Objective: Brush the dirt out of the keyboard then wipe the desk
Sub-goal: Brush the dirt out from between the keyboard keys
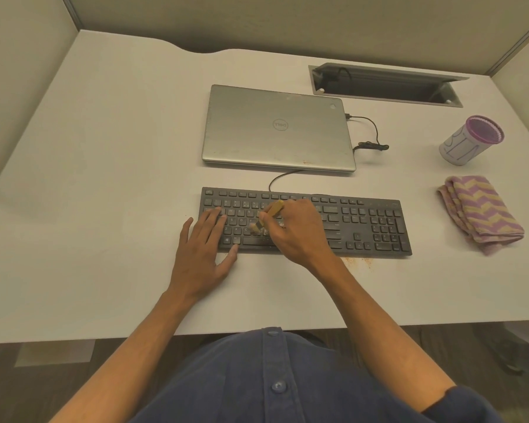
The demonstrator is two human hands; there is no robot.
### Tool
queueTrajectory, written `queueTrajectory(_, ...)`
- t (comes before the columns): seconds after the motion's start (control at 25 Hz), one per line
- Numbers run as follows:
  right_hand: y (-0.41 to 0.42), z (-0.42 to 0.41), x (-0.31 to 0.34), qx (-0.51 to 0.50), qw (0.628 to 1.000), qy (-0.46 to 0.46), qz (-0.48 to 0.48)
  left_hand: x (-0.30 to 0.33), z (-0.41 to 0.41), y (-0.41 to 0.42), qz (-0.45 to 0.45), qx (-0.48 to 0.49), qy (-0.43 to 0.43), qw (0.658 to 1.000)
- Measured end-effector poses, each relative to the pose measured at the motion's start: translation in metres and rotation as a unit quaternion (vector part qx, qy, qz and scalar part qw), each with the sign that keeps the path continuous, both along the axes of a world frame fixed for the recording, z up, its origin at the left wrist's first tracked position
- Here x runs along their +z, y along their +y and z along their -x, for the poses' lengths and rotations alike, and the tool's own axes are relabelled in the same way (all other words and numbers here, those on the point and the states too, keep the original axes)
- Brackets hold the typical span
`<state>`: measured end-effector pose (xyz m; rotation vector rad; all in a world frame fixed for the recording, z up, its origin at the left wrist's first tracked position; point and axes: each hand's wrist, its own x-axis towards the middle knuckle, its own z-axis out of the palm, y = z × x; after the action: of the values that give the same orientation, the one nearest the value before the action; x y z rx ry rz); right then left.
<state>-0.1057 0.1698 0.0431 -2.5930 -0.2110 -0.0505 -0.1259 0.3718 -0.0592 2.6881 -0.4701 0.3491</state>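
A black keyboard (306, 222) lies across the middle of a white desk (104, 178), its cable running from the far edge toward a closed silver Dell laptop (277, 129) that sits just beyond it. The right hand (297, 233) is over the middle of the keyboard, its fingers curled and pinching a small brush (266, 218) with a yellowish wooden handle; the handle tilts up and away to the right while the pale bristles point down and touch the keys near the lower letter rows. The left hand (205, 245) lies flat at the keyboard's left end, fingers straight and slightly spread, their tips resting on the leftmost keys, the thumb reaching along the near edge by the bottom row, and the palm on the desk.

Reddish-brown specks of dirt (358, 261) are scattered on the desk just beside the keyboard's near edge, right of the right wrist, with a few more by the keyboard's left end.

To the right of the keyboard, apart from it, lies a folded cloth (480, 213) with a purple and yellow zigzag pattern. Farther back on that side stands a white cup (471, 140) with a purple rim. A thin black cable (370, 138) loops from the laptop's right side. At the far right of the desk, an open cable tray (385, 85) is set into the surface. The person wears a dark blue buttoned shirt (287, 383).
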Motion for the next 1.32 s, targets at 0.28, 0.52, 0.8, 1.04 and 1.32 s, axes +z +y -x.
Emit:
queueTrajectory(0.28,-0.002,0.003,-0.005,-0.026,1.000,-0.007,-0.003,-0.001,0.000,0.000,0.000,-0.001,0.003,1.000)
queueTrajectory(0.52,0.003,0.010,-0.002,-0.011,1.000,-0.018,-0.004,0.000,0.000,0.000,0.001,-0.001,0.004,1.000)
queueTrajectory(0.8,0.006,0.008,0.011,0.021,0.999,-0.022,-0.044,0.000,0.000,0.000,0.002,-0.001,0.009,1.000)
queueTrajectory(1.04,0.006,-0.002,0.005,0.053,0.998,0.024,0.002,-0.001,0.000,0.001,-0.004,-0.002,0.005,1.000)
queueTrajectory(1.32,-0.013,-0.013,0.010,0.005,1.000,0.001,-0.009,-0.001,0.000,0.001,-0.008,0.001,0.002,1.000)
